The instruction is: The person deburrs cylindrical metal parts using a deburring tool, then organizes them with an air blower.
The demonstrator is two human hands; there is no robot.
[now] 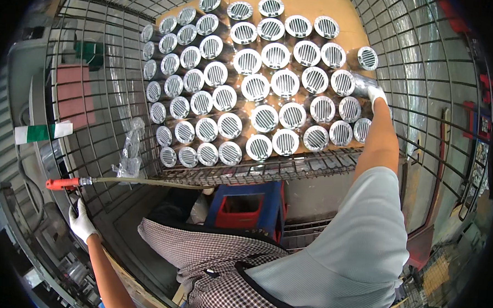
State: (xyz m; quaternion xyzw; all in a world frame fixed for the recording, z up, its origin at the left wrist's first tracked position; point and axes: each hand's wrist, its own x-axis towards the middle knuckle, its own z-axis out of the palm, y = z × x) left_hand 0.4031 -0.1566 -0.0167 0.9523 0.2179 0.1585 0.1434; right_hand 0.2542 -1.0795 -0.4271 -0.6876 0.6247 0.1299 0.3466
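Head view: we see a wire cage (95,92) with rows of louvred metal cylinders (260,88) standing on cardboard. Our gloved right hand (374,92) grasps one cylinder (360,83) at the right edge; it looks rigid, light, thin-walled, best held round its side. Our left hand (80,219) rests released near a red-handled tool (63,184).

A big cage made of thin wire bars (437,80) stands all around, with walls that curve up on both sides. Its floor is a flat brown board (313,5). Below the cage sits a blue and red crate (249,206). A clear plastic bag (130,149) hangs on the left wire wall. The light is bright.
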